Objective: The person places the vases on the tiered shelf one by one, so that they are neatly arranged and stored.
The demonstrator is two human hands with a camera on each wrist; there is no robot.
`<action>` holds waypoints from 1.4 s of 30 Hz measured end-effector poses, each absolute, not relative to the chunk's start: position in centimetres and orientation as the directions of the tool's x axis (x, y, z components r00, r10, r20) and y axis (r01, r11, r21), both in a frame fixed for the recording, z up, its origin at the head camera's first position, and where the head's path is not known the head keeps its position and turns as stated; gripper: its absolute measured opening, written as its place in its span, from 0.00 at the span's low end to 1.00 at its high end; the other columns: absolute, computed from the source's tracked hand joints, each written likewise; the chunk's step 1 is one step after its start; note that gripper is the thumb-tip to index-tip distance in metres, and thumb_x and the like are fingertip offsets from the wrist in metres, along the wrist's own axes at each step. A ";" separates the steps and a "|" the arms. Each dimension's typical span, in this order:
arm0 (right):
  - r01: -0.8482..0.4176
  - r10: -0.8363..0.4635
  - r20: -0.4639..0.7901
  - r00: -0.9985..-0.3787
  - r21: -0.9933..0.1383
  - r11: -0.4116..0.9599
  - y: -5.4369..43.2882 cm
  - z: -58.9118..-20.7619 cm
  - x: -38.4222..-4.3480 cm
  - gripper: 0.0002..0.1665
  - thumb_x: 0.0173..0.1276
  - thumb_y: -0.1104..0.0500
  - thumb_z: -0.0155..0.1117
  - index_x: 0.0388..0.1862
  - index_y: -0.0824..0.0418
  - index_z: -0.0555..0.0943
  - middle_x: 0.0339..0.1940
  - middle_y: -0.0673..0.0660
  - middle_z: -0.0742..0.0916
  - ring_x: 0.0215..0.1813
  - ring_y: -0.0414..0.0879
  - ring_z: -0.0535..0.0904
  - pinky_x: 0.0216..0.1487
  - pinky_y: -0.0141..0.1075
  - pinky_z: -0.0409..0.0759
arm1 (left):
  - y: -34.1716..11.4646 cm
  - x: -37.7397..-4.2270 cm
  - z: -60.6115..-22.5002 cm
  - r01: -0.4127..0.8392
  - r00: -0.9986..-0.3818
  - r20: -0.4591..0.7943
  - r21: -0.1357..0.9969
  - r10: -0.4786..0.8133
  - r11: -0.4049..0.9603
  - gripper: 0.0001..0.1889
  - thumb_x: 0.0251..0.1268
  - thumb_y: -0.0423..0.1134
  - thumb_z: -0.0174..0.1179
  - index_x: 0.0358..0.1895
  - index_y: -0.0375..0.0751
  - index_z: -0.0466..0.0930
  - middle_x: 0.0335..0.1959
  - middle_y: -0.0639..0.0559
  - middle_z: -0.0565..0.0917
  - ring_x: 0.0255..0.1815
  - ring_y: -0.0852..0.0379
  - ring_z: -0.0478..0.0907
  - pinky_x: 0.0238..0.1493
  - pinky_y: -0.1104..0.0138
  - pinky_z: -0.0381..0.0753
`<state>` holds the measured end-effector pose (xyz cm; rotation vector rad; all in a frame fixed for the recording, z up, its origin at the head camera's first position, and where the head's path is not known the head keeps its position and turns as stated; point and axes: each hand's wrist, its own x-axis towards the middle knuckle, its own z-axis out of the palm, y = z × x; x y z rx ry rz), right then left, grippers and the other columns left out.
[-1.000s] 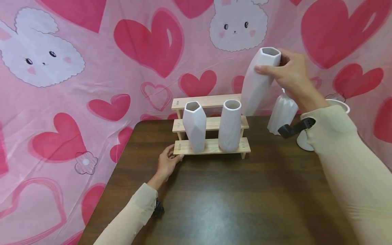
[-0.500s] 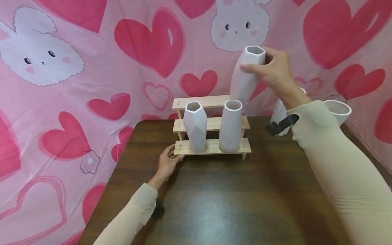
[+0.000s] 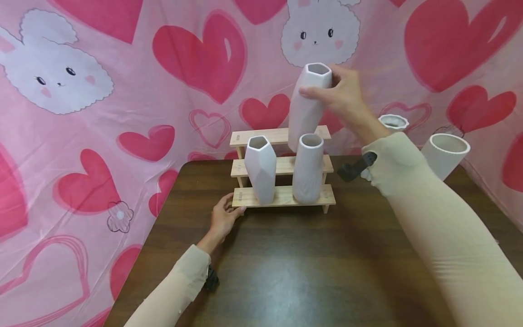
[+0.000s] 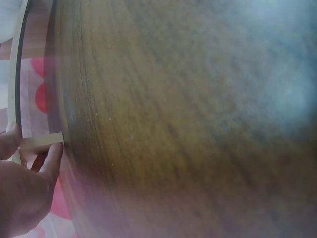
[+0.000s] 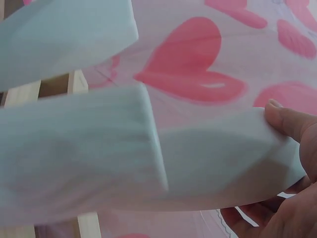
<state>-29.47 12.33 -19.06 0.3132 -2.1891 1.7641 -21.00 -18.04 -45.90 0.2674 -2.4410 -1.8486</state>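
Observation:
My right hand (image 3: 347, 93) grips a white faceted vase (image 3: 305, 113) near its five-sided mouth. The vase is slightly tilted, its lower end behind a round-mouthed vase, so whether it touches a shelf is hidden. In the right wrist view, thumb and fingers hold opposite sides of the vase (image 5: 218, 163). A three-tier wooden stand (image 3: 282, 195) carries a white faceted vase (image 3: 261, 170) on its bottom tier at left and the round-mouthed vase (image 3: 307, 175) at right. My left hand (image 3: 223, 219) pinches the stand's front left corner, with fingers at the leg (image 4: 42, 142) in the left wrist view.
Behind my right forearm, a white vase with a wavy rim (image 3: 393, 121) and a wide-mouthed white vase (image 3: 445, 154) are partly hidden. The dark wooden table (image 3: 278, 268) extends in front of the stand. A pink heart-patterned cloth (image 3: 155, 81) hangs behind it.
My right hand has carried the faceted vase leftward, from beside the stand to over its upper tiers at the right, and the vase is more upright. My left hand has stayed at the corner.

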 end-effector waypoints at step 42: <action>-0.322 -0.186 0.269 -0.945 -0.864 0.388 4.8 -22.0 -30.3 0.32 0.55 0.51 0.76 0.58 0.58 0.77 0.47 0.56 0.83 0.45 0.49 0.78 0.48 0.39 0.80 | -17.7 -20.6 -45.3 -0.092 -0.983 -0.044 0.957 -0.177 0.274 0.32 0.59 0.32 0.68 0.67 0.41 0.67 0.53 0.39 0.81 0.53 0.46 0.79 0.42 0.68 0.79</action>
